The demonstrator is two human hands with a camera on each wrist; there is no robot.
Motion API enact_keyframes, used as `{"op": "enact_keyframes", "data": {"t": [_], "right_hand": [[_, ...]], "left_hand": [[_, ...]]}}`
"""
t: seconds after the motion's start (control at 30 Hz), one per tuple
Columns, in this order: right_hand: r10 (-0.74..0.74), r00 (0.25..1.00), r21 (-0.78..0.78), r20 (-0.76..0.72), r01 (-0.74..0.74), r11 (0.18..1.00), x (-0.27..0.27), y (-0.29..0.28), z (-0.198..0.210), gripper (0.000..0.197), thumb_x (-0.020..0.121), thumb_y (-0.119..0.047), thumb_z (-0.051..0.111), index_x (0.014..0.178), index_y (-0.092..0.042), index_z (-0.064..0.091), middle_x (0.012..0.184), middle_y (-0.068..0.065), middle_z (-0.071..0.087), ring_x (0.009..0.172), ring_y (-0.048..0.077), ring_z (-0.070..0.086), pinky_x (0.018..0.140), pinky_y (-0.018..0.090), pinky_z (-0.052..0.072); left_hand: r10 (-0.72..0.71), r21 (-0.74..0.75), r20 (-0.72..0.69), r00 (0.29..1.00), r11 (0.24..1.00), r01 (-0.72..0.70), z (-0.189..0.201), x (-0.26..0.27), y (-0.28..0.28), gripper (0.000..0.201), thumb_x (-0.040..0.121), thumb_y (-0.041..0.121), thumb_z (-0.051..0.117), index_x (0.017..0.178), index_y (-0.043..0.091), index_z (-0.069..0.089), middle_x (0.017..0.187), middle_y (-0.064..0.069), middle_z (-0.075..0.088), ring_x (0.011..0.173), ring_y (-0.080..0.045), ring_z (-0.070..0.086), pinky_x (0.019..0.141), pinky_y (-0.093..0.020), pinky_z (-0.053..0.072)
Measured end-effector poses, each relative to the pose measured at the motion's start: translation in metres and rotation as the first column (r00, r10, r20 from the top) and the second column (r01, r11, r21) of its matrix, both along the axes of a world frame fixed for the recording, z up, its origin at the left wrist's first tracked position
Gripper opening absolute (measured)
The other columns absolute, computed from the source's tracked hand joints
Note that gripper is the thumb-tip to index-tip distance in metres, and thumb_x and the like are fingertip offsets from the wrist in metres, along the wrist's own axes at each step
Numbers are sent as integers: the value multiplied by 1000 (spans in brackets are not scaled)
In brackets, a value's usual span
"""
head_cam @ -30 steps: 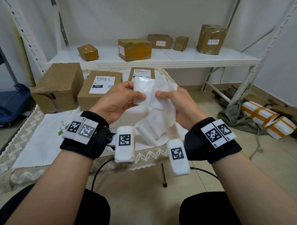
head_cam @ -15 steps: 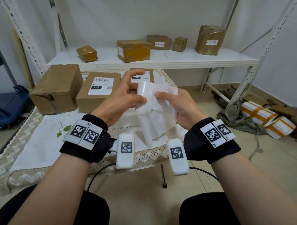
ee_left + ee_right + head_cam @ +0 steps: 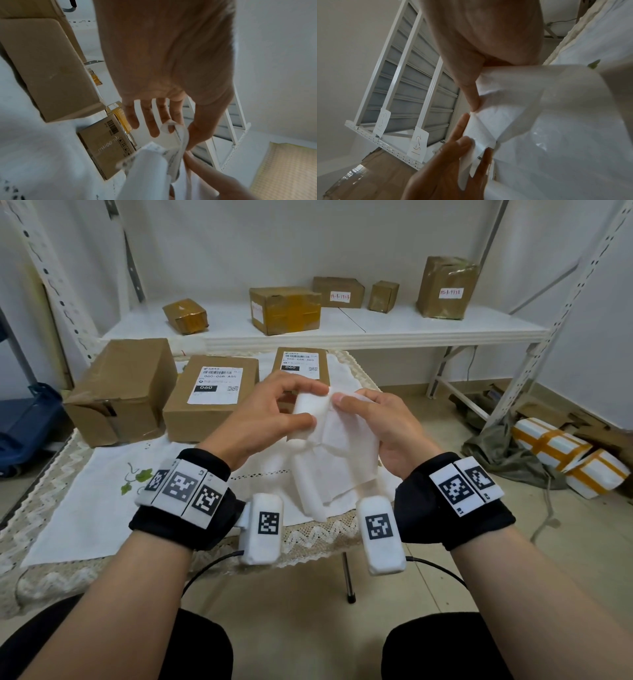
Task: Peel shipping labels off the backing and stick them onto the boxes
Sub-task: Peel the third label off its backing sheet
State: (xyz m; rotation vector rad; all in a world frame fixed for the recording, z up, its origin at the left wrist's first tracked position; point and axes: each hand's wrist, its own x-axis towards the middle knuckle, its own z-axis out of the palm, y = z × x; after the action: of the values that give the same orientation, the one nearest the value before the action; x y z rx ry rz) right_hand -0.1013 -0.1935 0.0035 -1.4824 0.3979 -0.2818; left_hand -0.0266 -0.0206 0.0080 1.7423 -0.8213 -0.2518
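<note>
- On the low table (image 3: 82,508), three boxes stand in a row at the far edge. From the left: a large unlabelled box (image 3: 120,388), a middle box (image 3: 212,395) with a printed label on top, and a far box (image 3: 301,364) also labelled and partly hidden behind the hands.
- The left hand (image 3: 263,412) pinches the top left corner of the label strip (image 3: 332,450) between thumb and forefinger. The left wrist view shows the other fingers loosely spread.
- The strip is held in the air between both hands, in front of the boxes. Its long axis runs down toward the person's lap, and it hangs loose.
- The right hand (image 3: 380,433) grips the strip's right edge, with its thumb on the top corner just beside the left thumb.
- I judge the peel is starting at that top corner. The unlabelled box lies forward and to the left, nearer the left hand.
- Behind, the shelf (image 3: 445,326) carries five more boxes. Three show white labels or slips.
- On the floor at right lie two white parcels (image 3: 568,460) banded in orange.
</note>
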Motion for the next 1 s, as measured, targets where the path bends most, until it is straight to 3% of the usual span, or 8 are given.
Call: {"op": "enact_keyframes", "data": {"t": [0.17, 0.33, 0.4, 0.57, 0.73, 0.8, 0.87, 1.0], "right_hand": [[-43, 999, 65, -32, 45, 997, 3, -3, 2, 37, 94, -18, 73, 67, -19, 47, 89, 10, 61, 80, 25, 58, 70, 33, 46], [-76, 997, 128, -28, 79, 989, 2, -3, 2, 34, 96, -14, 69, 71, -17, 47, 96, 13, 62, 82, 27, 61, 72, 34, 50], [-89, 996, 152, -30, 92, 984, 3, -4, 2, 32, 95, -12, 69, 72, -16, 48, 96, 13, 64, 83, 27, 63, 76, 36, 52], [-119, 993, 232, -8, 117, 966, 5, -6, 0, 34, 94, -8, 70, 70, -15, 47, 87, 9, 68, 74, 25, 66, 68, 34, 56], [-88, 995, 269, 44, 73, 960, 5, -5, -1, 28, 96, -13, 71, 76, -14, 52, 86, 7, 71, 71, 21, 68, 65, 33, 58], [-9, 997, 264, 80, -13, 965, 3, -6, 1, 12, 93, -16, 75, 94, -8, 65, 97, 9, 76, 84, 23, 75, 75, 36, 62], [85, 994, 229, 70, -99, 968, 0, -6, 2, 33, 90, -15, 77, 120, -2, 69, 113, 14, 77, 105, 29, 74, 93, 42, 60], [196, 981, 130, -2, -194, 972, -1, -5, 1, 40, 84, -5, 80, 123, -2, 70, 116, 15, 76, 112, 33, 72, 103, 46, 55]], "left_hand": [[67, -37, -5, 998, 997, -67, 1, 0, -1, 38, 88, 6, 74, 121, 24, 71, 127, 4, 53, 105, -2, 58, 60, -3, 43], [111, -67, -24, 994, 991, -112, -1, -1, -4, 37, 89, 4, 73, 123, 20, 71, 129, 2, 52, 84, 19, 56, 56, -2, 42], [134, -70, -40, 990, 988, -136, -1, 0, -6, 36, 89, 5, 72, 122, 20, 71, 130, 2, 53, 86, 17, 57, 55, -1, 40], [151, -104, -109, 983, 981, -162, 0, 1, -6, 35, 89, 7, 73, 121, 21, 72, 127, 1, 54, 99, -4, 56, 57, -2, 40], [141, -160, -153, 978, 973, -165, 2, 0, -5, 37, 90, 6, 71, 124, 20, 71, 128, 2, 54, 104, -6, 58, 69, -3, 45], [141, -174, -149, 979, 971, -166, 2, 1, -4, 38, 89, 4, 71, 124, 21, 72, 131, 0, 54, 110, -9, 60, 73, -6, 48], [125, -182, -149, 981, 972, -152, 4, 1, -2, 40, 89, 1, 70, 124, 21, 72, 130, 1, 53, 113, -13, 62, 78, -13, 53], [104, -154, -148, 984, 980, -126, 5, 0, 2, 44, 89, -2, 68, 124, 24, 72, 137, 1, 52, 116, -21, 64, 98, -41, 57]]}}
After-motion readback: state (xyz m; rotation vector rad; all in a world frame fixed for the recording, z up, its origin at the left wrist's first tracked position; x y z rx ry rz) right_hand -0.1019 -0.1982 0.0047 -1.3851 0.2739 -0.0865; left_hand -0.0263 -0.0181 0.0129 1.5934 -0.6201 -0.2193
